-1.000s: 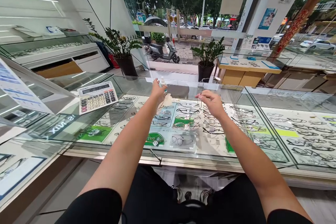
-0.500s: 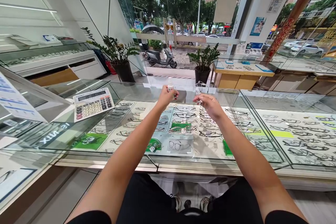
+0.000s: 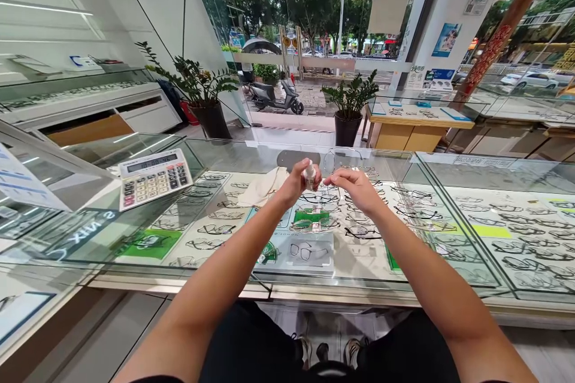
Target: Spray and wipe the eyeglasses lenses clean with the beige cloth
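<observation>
My left hand (image 3: 298,182) is closed around a small spray bottle (image 3: 309,174) with a white top, held tilted above the glass counter. Close to its right, my right hand (image 3: 354,189) pinches a pair of thin-rimmed eyeglasses (image 3: 329,161) by the frame; part of them is hidden behind the fingers. The bottle's top points toward the glasses. On the counter left of my left hand lies a cream cloth (image 3: 263,188). Behind the hands sits a dark, rounded flat case (image 3: 296,158).
Under the glass counter top (image 3: 211,155) lie rows of eyeglasses (image 3: 362,231). A calculator (image 3: 155,178) and a slanted white printed board (image 3: 27,176) stand at the left. Two potted plants (image 3: 348,108) are beyond the counter, near the window.
My left hand has brought the bottle right and lower, close to the glasses, and turned it. The cream cloth and dark case now show. The glasses have shifted slightly left and down.
</observation>
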`<state>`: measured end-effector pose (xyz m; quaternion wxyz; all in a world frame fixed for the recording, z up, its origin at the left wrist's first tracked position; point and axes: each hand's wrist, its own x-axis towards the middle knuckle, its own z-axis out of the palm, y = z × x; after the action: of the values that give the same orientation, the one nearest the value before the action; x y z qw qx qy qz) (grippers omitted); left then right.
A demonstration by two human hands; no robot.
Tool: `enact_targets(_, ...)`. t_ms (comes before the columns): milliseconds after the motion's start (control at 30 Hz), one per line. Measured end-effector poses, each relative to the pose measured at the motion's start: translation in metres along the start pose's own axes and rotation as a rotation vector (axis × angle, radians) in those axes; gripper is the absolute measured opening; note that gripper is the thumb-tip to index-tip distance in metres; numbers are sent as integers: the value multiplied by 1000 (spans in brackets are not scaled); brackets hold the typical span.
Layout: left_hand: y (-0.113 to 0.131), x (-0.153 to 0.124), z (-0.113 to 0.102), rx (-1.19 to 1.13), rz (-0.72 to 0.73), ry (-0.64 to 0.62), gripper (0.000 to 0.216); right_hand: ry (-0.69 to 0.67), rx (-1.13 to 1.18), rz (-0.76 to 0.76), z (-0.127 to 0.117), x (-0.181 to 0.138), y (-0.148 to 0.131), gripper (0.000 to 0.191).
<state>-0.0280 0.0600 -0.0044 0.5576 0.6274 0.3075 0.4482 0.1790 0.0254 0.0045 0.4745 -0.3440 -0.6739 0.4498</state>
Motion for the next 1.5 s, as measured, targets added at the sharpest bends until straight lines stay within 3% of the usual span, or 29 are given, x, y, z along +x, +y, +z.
enact_targets(300,-4,2,-6,264,93,82,49,-74,-7,-36,6,-2,4,29)
enact_targets(567,-1,-3,-7,362,61,-126,62,96,129,-9,-10,5,5,25)
enact_targets(667,-7,-7,-1,407,101,-174,61,56,173,-7,-6,4,6,25)
enact_targets(767,-13,-5,-1,429,140,-133,60,34,180,-13,-3,3,7,26)
enact_targets(900,-17,7,-26,482,163,27,57,76,223,23,-7,4,9,28)
enact_targets(1067,-21,22,-90,613,114,536,38,114,229,24,-12,5,8,28)
enact_targets(1167,-27,20,-128,709,-5,836,15,122,241,34,-12,5,10,26)
enact_targets(1233,-32,16,-148,771,-87,972,15,132,228,43,-13,5,12,26)
enact_targets(1333,-42,7,-166,839,-181,1043,20,149,200,51,-14,6,14,28)
enact_targets(1500,-56,1,-178,882,-277,1046,30,159,216,54,-15,6,12,24)
